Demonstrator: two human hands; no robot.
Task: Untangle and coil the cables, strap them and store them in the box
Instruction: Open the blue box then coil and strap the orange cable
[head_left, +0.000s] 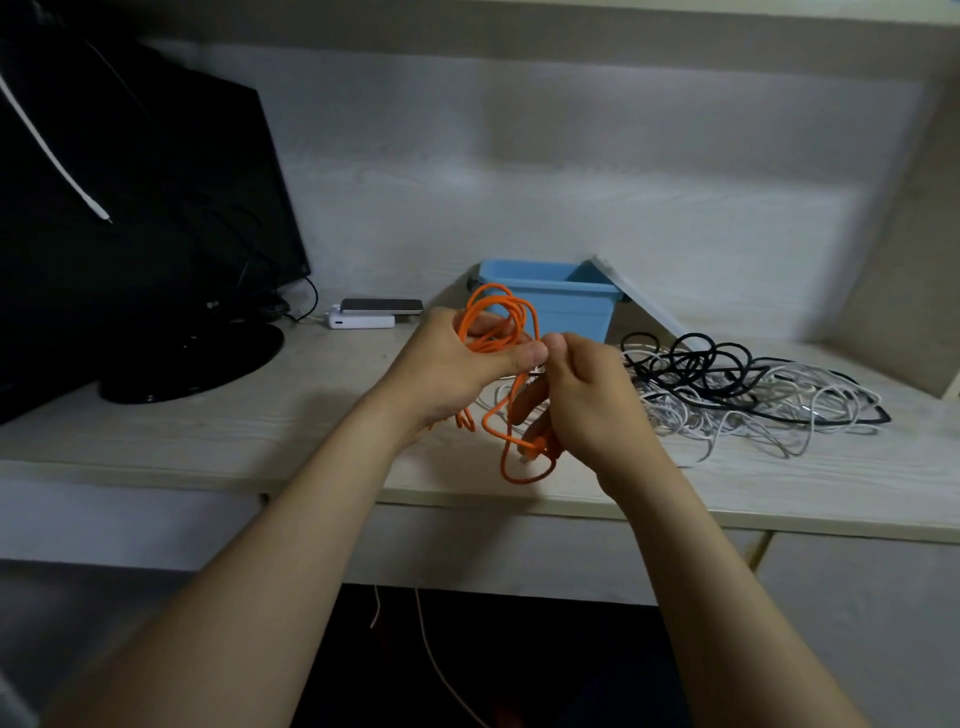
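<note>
Gripping the orange cable (501, 317) in the left hand (457, 364), pinching one strand with the right hand (587, 400), above the front edge of the desk (234, 431), left of the black-and-white tangle (753, 395).

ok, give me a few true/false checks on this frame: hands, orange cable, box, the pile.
1. Both the left hand and the right hand hold the orange cable. True.
2. The blue box is closed. False: it is open, and its lid leans against its right side.
3. The black and white cables lie tangled on the desk, right of the hands. True.
4. The orange cable is strapped into a tight coil. False: it hangs in loose loops, with no strap visible.
</note>
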